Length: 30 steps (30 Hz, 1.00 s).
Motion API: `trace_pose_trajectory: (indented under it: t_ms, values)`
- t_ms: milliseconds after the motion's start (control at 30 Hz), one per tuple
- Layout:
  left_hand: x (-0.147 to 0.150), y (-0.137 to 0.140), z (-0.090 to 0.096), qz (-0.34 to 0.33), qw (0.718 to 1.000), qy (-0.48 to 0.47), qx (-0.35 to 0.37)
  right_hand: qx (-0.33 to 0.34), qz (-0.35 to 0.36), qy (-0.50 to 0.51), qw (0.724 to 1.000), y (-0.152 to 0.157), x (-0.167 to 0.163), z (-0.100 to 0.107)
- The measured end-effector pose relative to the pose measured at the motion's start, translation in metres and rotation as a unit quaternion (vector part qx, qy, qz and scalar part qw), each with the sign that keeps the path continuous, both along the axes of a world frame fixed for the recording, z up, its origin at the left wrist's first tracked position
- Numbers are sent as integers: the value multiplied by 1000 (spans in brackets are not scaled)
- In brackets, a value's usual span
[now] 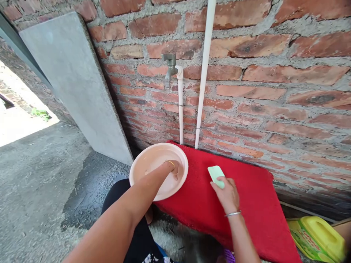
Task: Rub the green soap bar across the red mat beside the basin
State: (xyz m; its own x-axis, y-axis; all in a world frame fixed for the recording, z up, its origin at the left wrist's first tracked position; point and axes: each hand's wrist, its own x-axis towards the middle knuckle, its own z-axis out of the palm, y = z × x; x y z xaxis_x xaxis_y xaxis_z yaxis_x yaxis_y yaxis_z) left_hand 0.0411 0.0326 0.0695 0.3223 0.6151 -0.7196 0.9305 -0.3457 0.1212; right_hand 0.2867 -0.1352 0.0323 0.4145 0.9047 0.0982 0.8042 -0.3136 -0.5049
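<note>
Gripping light-green block (pixel 215 173) in right hand (pixel 228 193), aimed lengthwise leftward toward wall (pixel 246 91); with left hand (pixel 174 170) inside basin (pixel 146 157); cannot tell its grip.

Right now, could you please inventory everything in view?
Wall: one, red brick, behind
Upright pipes: two, white, along wall
Tap: one, grey, upper centre
Slab: one, grey, left
Floor: one, grey, left
Plant: one, green, left
Cloth: one, red, centre
Basin: one, pale pink, cloth's left end
Object: one, light green, over cloth
Container: one, yellow, lower right
Perforated item: one, purple, bottom edge
Bracelets: two, gold and silver, wrists
Leg: one, black-clad, lower left
Left hand: one, inside basin
Right hand: one, holding object
</note>
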Motion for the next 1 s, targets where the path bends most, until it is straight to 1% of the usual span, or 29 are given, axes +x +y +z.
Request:
trace_pose_trajectory:
  t_ms: [67, 133, 167, 233, 300, 367, 467, 600, 667, 733, 800, 867, 933, 1000]
  values:
    - [3, -3, 3, -2, 999, 51, 19, 7, 54, 11, 998, 14, -38, -3]
    - [4, -4, 4, -6, 998, 64, 26, 3, 84, 11, 996, 24, -64, -6]
    - [4, -5, 4, -6, 998, 61, 28, 3, 91, 9, 996, 27, -71, -8]
    - [5, -4, 3, -6, 998, 56, 28, 5, 94, 9, 996, 29, -72, -11]
    - [5, -3, 1, -9, 998, 59, 23, 5, 86, 17, 996, 25, -57, -14]
    - [5, -1, -1, -15, 998, 60, 17, -1, 63, 23, 998, 16, -32, -16]
    - [6, -1, -1, -21, 998, 51, 17, -20, -14, 12, 1000, -3, 10, -16]
    - [4, -4, 3, -15, 999, 43, 23, -45, -114, 4, 992, -32, 62, -14]
    - [3, -6, 4, -8, 999, 40, 26, -46, -154, 2, 987, -42, 80, -13]
    - [2, -8, 6, 0, 999, 35, 31, -41, -182, 3, 983, -46, 86, -10]
    - [1, -9, 8, 2, 999, 30, 35, -24, -176, 16, 984, -45, 77, -8]
    - [1, -10, 10, 0, 999, 29, 34, 17, -132, 38, 990, -39, 54, -7]
    - [1, -11, 12, 5, 999, 32, 29, 62, -55, 61, 995, -32, 19, -9]
    - [1, -12, 15, 12, 999, 35, 27, 86, 32, 79, 993, -26, -17, -12]
